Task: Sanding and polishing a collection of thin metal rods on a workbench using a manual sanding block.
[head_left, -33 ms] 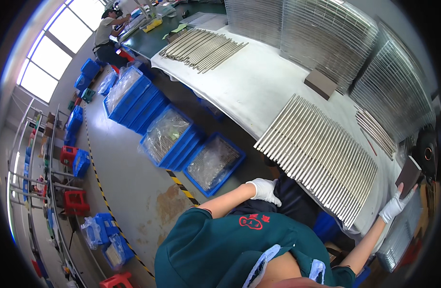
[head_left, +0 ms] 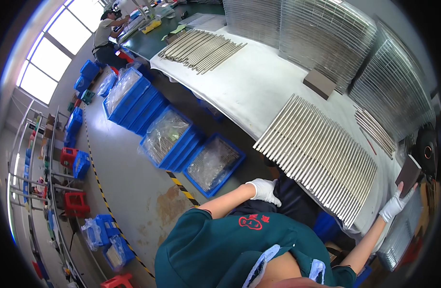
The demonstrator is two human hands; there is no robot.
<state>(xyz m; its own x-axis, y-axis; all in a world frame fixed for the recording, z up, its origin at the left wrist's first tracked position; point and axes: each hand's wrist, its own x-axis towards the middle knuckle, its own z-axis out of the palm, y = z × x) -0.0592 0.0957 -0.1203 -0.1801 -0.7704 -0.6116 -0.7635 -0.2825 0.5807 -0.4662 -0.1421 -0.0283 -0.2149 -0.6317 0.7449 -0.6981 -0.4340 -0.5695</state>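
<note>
My right hand (head_left: 394, 206), in a white glove with bare fingertips, grips a dark brown rectangular block (head_left: 409, 175) past the table's right end. On my dark trousers, below the table's front edge, rests my left hand (head_left: 264, 190), also white-gloved; it lies open and holds nothing. Between the hands, a wide row of shiny metal rods (head_left: 321, 153) lies side by side on the white-covered table (head_left: 244, 91). A smaller group of rods (head_left: 375, 132) lies beyond it at the right, with a thin reddish stick (head_left: 368, 141) alongside. Another brown block (head_left: 319, 84) sits farther back.
More rods (head_left: 201, 50) lie at the table's far left. Tall stacks of clear trays (head_left: 326, 41) line its back. Blue crates (head_left: 214, 164) with plastic-wrapped contents stand on the floor to the left. A person (head_left: 107, 38) works at a green table in the distance.
</note>
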